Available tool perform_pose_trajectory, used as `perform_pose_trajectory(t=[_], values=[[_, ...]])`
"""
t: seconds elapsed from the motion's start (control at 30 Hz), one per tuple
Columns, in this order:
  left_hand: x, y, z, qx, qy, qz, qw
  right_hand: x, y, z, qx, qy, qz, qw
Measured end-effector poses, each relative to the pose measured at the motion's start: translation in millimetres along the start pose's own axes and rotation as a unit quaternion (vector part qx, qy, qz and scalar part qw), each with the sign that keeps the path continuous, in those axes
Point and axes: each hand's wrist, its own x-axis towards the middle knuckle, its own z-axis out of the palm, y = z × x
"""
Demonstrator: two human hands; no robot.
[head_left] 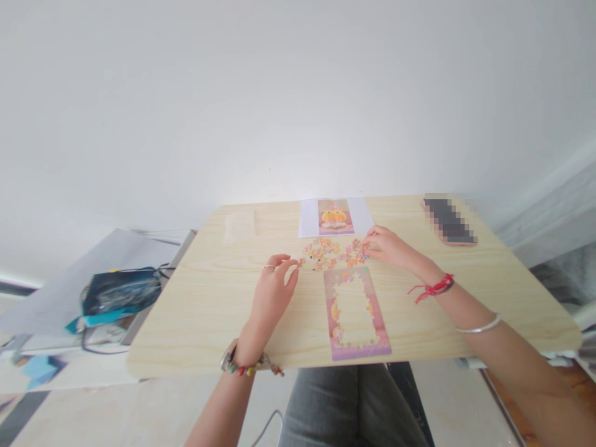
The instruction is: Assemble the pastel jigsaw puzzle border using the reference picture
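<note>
A: What lies off the tabletop's (pixel 195 310) left edge?

B: A dark blue bag (pixel 118 292) on a grey sheet, apart from the tabletop.

A: And the left hand (pixel 272 292)?

B: It rests left of centre, fingers narrowed, thumb and forefinger pinching a small puzzle piece (pixel 300 262) at the left fringe of the loose pieces (pixel 331 253).

A: Where is the puzzle frame (pixel 356 313)?

B: At the near edge, centre; its border is assembled, its middle bare. The reference picture (pixel 334 216) lies at the far edge.

A: The right hand (pixel 388 246)?

B: Fingers curled, touching the pieces' right fringe; whether it grips one cannot be told. A phone (pixel 449 221) sits near the far right corner.
</note>
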Motion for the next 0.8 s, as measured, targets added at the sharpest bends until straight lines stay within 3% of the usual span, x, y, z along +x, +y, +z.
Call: perform_pose_trajectory(t=[0.17, 0.4, 0.63, 0.8], values=[[-5.3, -10.8, -6.5, 0.021, -0.003, -0.025, 0.999, 11.9, -17.9, 7.6, 0.012, 0.009, -0.023, 1.0], [-6.5, -15.4, -5.3, 0.031, -0.013, -0.049, 0.998, 55.3, -62.9, 28.6, -0.009, -0.01, -0.105, 0.994], [-5.1, -19.1, 1.5, 0.02, -0.026, -0.059, 0.998, 78.0, -66.5, 31.5, -0.039, -0.038, -0.062, 0.997], [-4.4, -16.5, 4.0, 0.012, -0.035, -0.065, 0.997, 90.2, -69.8, 38.0, -0.029, -0.054, -0.098, 0.993]])
